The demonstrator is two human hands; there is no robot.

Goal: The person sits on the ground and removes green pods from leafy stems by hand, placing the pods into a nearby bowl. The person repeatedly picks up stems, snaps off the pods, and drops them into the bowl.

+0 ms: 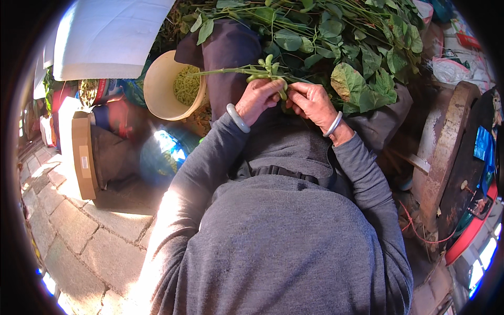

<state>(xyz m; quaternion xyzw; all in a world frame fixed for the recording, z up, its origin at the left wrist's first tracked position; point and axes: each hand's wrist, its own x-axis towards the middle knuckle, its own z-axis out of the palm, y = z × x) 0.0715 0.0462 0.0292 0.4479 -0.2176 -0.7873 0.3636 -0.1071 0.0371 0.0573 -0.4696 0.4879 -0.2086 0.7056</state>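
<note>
My left hand grips a bean stalk at a cluster of plump green pods. The stalk's cut end points left, over my trouser leg. My right hand is close beside it, its thumb and fingertips pinched at a green pod between the hands. The fingers partly hide that pod. Both hands are above my lap. A cream plastic bucket stands tilted at my left leg, with many small green beans inside.
A large heap of leafy bean plants covers my right leg and the space ahead. At left are a cardboard box, a blue plastic bag and a white panel. A worn, rusty-edged board stands at right. Stone paving lies below.
</note>
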